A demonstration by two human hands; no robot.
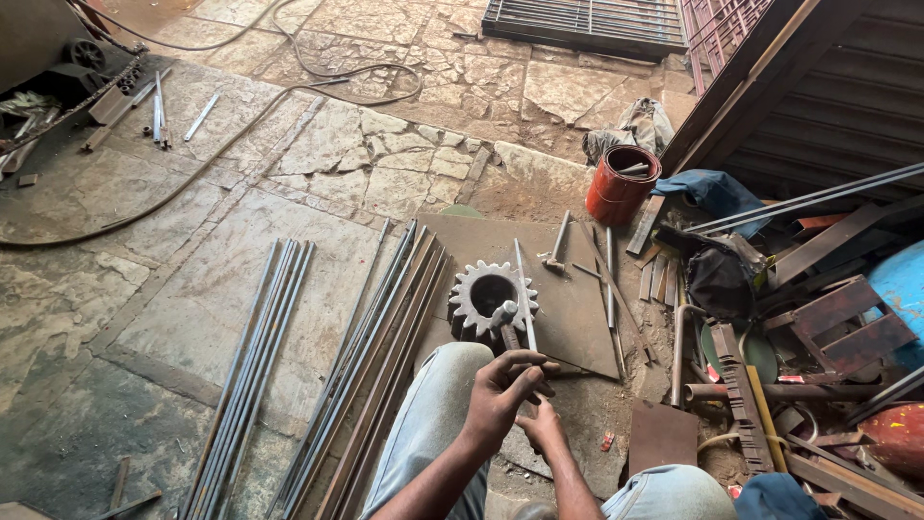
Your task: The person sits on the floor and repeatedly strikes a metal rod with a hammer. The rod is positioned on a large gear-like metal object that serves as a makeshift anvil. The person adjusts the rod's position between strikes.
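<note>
My left hand (500,385) is held above my knees with its fingers curled around a small dark metal piece (551,369). Just below it, my right hand (541,429) is partly covered by the left, so its grip is hidden. Directly beyond the hands a large grey gear wheel (489,292) stands on a flat steel plate (577,308). A hammer (505,316) leans against the gear, and a thin rod (523,284) lies across it.
Bundles of long steel rods (252,376) and flat bars (380,356) lie on the stone floor to the left. A second hammer (556,246), a red bucket (622,183) and a heap of scrap metal (799,327) are to the right. Cables (192,169) cross the floor.
</note>
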